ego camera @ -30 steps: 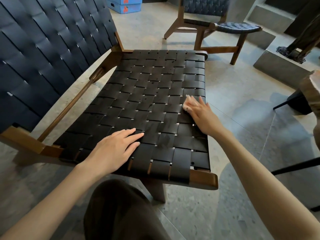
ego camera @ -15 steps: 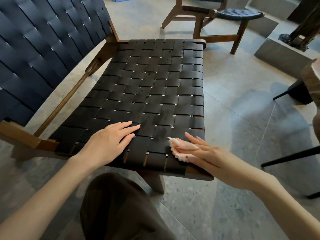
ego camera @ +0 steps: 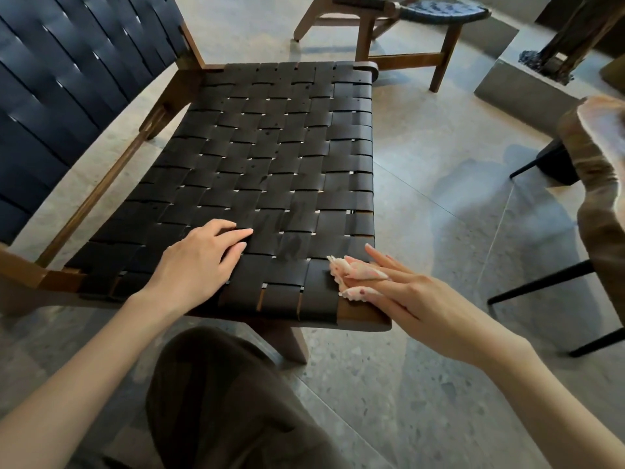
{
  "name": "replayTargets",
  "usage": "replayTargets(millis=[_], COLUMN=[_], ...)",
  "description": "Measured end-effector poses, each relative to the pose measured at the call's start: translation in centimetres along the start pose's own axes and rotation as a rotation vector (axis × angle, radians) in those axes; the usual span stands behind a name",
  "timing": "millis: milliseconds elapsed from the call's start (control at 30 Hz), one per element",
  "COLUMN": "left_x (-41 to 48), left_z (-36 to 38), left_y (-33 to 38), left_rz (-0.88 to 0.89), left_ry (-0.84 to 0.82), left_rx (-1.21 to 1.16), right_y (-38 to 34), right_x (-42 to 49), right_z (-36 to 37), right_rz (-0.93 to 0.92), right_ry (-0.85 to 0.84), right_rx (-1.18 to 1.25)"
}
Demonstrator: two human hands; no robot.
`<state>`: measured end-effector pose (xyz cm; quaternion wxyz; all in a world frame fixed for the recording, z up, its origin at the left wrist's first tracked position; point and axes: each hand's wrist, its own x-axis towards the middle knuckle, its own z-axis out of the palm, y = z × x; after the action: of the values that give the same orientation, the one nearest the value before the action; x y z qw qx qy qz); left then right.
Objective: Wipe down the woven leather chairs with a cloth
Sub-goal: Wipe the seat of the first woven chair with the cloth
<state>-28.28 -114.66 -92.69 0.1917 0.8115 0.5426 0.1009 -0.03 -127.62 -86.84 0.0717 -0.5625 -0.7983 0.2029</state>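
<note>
Cloth (ego camera: 351,275) slid to seat (ego camera: 270,157) front, under R hand (ego camera: 416,299).

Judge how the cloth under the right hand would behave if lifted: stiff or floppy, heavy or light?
Probably floppy: the cloth lies crumpled in folds under the straight fingers of the right hand. Likely light, since it looks thin. It may slide readily on the smooth seat.

lounge-like interior, woven leather chairs (ego camera: 270,147), terrazzo floor (ego camera: 422,147), concrete step (ego camera: 507,86)
</note>
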Motion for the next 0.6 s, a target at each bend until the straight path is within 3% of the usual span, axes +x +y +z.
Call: replayTargets(millis=[267,533,600], left_x=[0.7,0.7,0.7], left_z=[0.9,0.8,0.7], left_y=[1.5,1.5,1.3], left_rz=[0.002,0.000,-0.005], left_ry=[0.017,0.007,0.002], left_rx=[-0.025,-0.016,-0.007], right_y=[0.2,-1.4,-1.3], right_x=[-0.5,-0.5,0.1], right_z=[0.0,1.5,0.8], right_rz=[-0.034,-0.010,0.004], right_ry=[0.054,0.077,0.183], right_rx=[-0.067,0.138,0.164])
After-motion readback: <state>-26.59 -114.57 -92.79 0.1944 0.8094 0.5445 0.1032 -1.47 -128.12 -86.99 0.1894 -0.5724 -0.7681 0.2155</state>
